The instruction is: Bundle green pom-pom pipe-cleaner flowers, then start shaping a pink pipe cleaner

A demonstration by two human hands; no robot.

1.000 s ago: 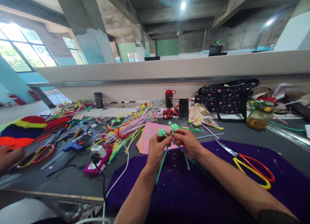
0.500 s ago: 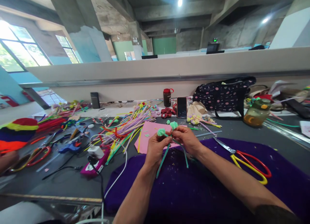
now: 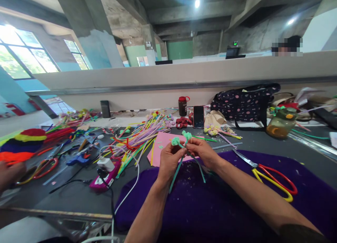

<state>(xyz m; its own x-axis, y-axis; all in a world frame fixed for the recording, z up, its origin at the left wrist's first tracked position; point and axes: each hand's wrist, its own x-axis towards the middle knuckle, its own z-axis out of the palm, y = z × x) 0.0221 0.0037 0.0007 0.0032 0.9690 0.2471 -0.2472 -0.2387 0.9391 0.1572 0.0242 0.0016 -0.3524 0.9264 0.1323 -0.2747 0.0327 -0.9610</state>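
Note:
My left hand (image 3: 170, 160) is closed in a pinch on a mint-green pipe-cleaner flower (image 3: 175, 141), whose curled head stands above the thumb. Its stem (image 3: 176, 176) hangs down below the fingers. Close beside it, my right hand (image 3: 206, 152) pinches a second mint-green pipe-cleaner flower (image 3: 187, 135), with another stem (image 3: 200, 170) slanting down to the right. The fingertips of both hands meet where the stems come together, and the exact join is hidden. Underneath lies a dark purple cloth (image 3: 210, 208). Scissors (image 3: 253, 164) with red and yellow handles rest on it at right.
Behind my hands are a pink sheet (image 3: 158, 157) and a heap of coloured pipe cleaners (image 3: 144, 132). A phone (image 3: 198, 117), a bottle (image 3: 182, 107), a patterned bag (image 3: 242, 104) and a jug (image 3: 280, 125) stand farther back. Leftward are a power strip (image 3: 100, 185), cables and a co-worker's hand (image 3: 10, 174).
The right flower's head has shifted slightly left and turned between my fingers. Both hands keep their pinch. At far left, the co-worker's hand shows more fully beside the striped piece.

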